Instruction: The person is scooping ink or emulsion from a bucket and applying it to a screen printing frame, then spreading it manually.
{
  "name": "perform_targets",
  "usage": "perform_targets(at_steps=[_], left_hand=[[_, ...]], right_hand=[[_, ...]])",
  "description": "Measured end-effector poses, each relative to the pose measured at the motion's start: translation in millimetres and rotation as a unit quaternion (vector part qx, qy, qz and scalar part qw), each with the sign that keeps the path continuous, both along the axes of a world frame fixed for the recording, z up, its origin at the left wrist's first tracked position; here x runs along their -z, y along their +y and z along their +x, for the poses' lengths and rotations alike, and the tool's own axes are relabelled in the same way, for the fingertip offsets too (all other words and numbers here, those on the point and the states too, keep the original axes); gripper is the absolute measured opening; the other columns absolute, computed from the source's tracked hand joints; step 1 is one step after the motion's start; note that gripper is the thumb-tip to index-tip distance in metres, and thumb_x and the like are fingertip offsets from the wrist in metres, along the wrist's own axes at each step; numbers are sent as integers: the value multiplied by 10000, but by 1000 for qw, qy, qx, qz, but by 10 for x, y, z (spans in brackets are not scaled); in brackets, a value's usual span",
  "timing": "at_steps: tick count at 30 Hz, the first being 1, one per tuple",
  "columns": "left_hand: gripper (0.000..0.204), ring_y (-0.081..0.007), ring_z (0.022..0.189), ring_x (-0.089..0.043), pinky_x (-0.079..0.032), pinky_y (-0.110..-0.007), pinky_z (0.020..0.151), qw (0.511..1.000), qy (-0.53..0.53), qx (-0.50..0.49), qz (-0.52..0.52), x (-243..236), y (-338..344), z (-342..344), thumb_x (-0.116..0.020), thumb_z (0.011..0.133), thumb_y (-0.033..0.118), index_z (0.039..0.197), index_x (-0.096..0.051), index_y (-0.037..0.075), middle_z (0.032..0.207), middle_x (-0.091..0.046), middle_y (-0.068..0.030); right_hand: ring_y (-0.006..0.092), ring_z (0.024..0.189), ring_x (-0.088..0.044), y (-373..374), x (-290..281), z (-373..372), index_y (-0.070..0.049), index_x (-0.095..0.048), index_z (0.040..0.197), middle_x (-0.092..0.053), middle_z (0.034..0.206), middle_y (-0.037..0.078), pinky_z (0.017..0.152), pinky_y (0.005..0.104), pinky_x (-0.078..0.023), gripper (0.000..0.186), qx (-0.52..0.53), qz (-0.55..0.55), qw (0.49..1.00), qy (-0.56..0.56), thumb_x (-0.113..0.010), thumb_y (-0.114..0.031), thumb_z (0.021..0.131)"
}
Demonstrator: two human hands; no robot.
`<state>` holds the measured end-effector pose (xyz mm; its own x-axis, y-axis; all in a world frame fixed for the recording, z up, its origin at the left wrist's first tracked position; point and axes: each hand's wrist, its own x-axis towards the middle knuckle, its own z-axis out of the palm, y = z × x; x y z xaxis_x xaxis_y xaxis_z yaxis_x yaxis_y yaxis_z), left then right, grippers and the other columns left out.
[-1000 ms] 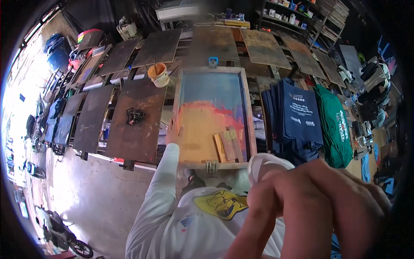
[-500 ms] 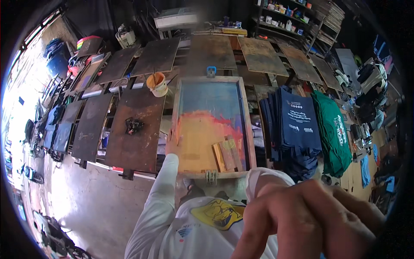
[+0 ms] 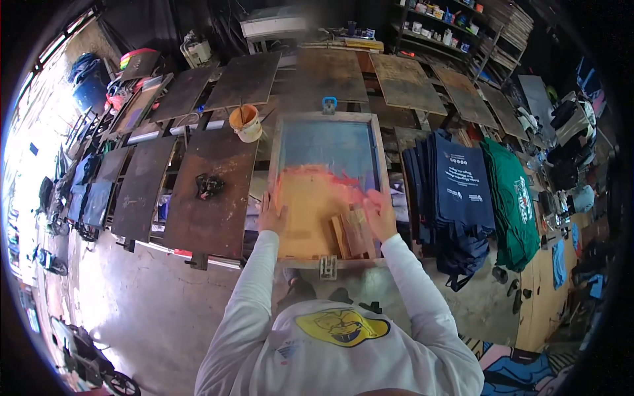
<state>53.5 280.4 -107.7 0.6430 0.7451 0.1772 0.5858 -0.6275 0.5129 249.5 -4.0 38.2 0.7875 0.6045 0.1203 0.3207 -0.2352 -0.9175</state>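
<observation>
A wooden-framed printing screen (image 3: 380, 158) lies in front of me, its mesh blue at the far part and smeared with yellow and pink-red ink nearer me. My left hand (image 3: 269, 214) is at the frame's left rail, thumb over the inner side and fingers along the rail. At the right rail is my right hand (image 3: 378, 214), a little blurred, its fingers pointing away from me; their grip is unclear. Just left of it, a wooden squeegee (image 3: 356, 232) rests tilted on the near right of the mesh, beside a wooden strip (image 3: 339, 235). A metal hinge clamp (image 3: 328, 266) sits at the near rail.
Left of the screen stand dark boards (image 3: 214, 221), one bearing a crumpled black bundle (image 3: 209, 187), and an ink-stained bucket (image 3: 246, 123). Stacked navy bags (image 3: 462, 188) and green fabric (image 3: 512, 204) hang at the right. A blue-handled clamp (image 3: 329, 104) is at the far rail.
My right hand has come down from close before the camera to the screen's right side. My left hand has moved a little farther up the left rail. The view has shifted slightly.
</observation>
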Motion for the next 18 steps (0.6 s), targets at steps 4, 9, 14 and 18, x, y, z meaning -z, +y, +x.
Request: perform_targets(at_steps=[4, 9, 14, 18], left_hand=[[796, -352, 1453, -274, -271, -439, 1177, 1000, -2, 22, 16, -28, -5, 21, -544, 935, 496, 1504, -292, -1, 1559, -294, -224], [808, -354, 1461, -257, -232, -459, 1190, 999, 25, 19, 21, -45, -14, 37, -536, 937, 493, 1496, -283, -33, 1563, -290, -221], [856, -341, 1493, -170, -207, -462, 1196, 991, 103, 26, 80, -93, -143, 33, -534, 930, 519, 1527, -217, -6, 1609, -177, -197], [892, -329, 1508, -127, -186, -490, 1197, 994, 105, 37, 19, -221, -102, 1, -536, 923, 530, 1554, -153, 30, 1629, -117, -183]], right_hand=[[440, 1261, -482, -177, 1059, 502, 28, -442, 1383, -498, 1368, 297, 1067, 471, -395, 539, 113, -140, 956, -232, -528, -317, 978], [484, 1244, -478, -267, 1441, 533, -22, -424, 1412, -466, 1393, 311, 1045, 482, -413, 535, 149, -162, 953, -209, -478, -346, 989], [476, 1238, -490, -287, 1432, 477, -42, -399, 1438, -451, 1418, 299, 1043, 473, -418, 550, 144, -177, 945, -236, -482, -338, 982], [476, 1208, -515, -189, 1227, 430, -15, -456, 1389, -495, 1370, 306, 1023, 484, -433, 522, 149, -204, 933, -257, -497, -347, 988]])
